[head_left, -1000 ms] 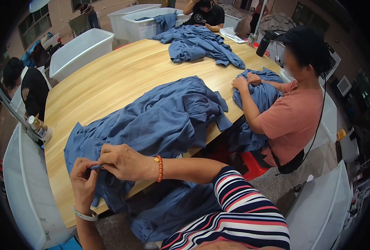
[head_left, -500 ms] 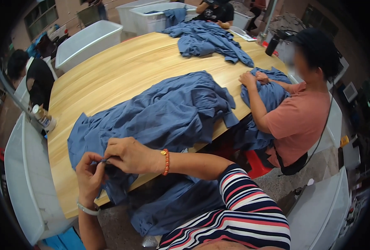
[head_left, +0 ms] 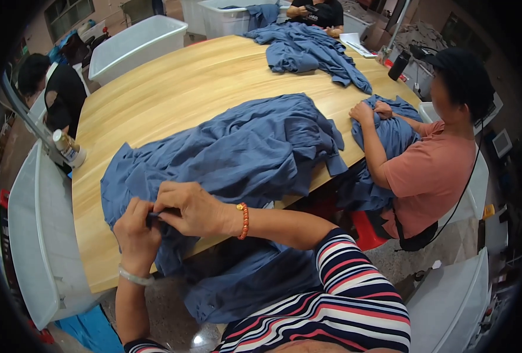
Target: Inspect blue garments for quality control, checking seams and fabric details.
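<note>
A blue garment (head_left: 231, 153) lies rumpled along the near side of the table, and part of it hangs over the edge onto my lap. At its left end, my left hand (head_left: 138, 230) pinches a small dark blue bit of the cloth between thumb and fingers. From the right, my right hand (head_left: 191, 207) grips the same bit, its fingertips close to the left ones. I cannot make out whether that bit is a cuff, a strap or a hem. The right wrist carries orange beads, the left a pale bangle.
The wooden table (head_left: 155, 88) holds another blue garment pile (head_left: 314, 53). At right, a person in a pink shirt (head_left: 431, 156) handles blue cloth (head_left: 384, 132). White bins (head_left: 37, 235) flank the table. A small bottle (head_left: 70, 149) stands at its left edge, a black bottle (head_left: 399, 65) at far right.
My left hand has turned, its back now showing more, and its fingers have closed nearer the right hand's. The whole view has shifted slightly; both hands still pinch the cloth.
</note>
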The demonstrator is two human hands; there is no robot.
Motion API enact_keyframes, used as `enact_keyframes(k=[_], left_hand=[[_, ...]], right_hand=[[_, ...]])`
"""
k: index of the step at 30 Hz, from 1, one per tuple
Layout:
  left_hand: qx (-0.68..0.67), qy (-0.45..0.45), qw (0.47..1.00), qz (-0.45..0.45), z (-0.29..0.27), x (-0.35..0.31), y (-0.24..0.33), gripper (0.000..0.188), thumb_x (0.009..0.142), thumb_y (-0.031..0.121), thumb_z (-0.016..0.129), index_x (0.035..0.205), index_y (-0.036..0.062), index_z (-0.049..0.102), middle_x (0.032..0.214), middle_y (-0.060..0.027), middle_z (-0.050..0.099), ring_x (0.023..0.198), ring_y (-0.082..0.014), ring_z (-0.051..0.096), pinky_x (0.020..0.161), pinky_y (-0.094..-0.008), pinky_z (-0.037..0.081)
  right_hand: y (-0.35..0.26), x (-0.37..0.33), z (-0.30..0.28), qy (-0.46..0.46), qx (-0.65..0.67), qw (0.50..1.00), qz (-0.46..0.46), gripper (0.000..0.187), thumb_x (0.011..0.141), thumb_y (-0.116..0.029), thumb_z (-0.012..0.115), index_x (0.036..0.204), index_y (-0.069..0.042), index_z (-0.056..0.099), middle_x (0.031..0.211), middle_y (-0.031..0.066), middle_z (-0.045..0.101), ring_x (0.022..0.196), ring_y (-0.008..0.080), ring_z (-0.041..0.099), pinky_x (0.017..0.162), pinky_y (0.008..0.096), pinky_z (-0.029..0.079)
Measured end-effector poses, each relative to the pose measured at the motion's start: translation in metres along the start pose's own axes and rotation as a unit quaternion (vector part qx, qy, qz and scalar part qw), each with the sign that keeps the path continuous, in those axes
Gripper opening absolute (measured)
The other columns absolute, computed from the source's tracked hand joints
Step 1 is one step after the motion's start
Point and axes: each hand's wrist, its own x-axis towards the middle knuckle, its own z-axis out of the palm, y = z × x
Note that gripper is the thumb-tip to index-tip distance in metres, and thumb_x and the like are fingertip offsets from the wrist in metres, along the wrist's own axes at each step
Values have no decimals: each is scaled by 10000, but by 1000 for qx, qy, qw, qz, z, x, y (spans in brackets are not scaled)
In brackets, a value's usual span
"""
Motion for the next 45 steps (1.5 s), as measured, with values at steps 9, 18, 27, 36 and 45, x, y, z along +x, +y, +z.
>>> enact_keyframes(k=[9,18,27,36,45], left_hand=[[-149,140,979,-25,21,9,12,330,807,-69,633,1110,63,648,1145,-124,652,661,-208,644,575,-301,512],[-708,-162,626,-286,55,-28,-19,392,888,89,688,1224,-46,538,926,-70,651,629,-93,595,504,-207,437],[-741,-68,599,-295,48,-35,-22,227,927,65,648,1135,-10,595,859,-18,636,711,-73,609,562,-187,464],[-655,-22,685,-320,24,-45,-15,172,959,123,596,1087,15,635,848,-8,650,697,-66,635,602,-195,507],[-669,20,682,-296,47,-43,1,107,950,118,613,1001,24,617,776,23,602,629,-47,569,545,-196,442]], right_hand=[[-4,24,-42,-42,270,877,394,180,948,-131,617,1032,16,558,853,69,607,615,160,689,491,240,571],[-11,32,-39,-70,344,853,386,205,981,-137,582,1088,25,517,937,78,602,692,174,706,569,239,607],[14,18,-38,-1,187,946,266,122,967,-75,594,986,44,575,909,69,651,829,145,686,765,266,587],[-9,18,-5,-94,-2,988,125,62,883,33,603,945,42,609,876,41,584,778,75,550,681,216,450],[-5,-3,-19,-110,18,985,131,78,859,90,576,915,36,570,880,69,561,768,122,546,672,230,441]])
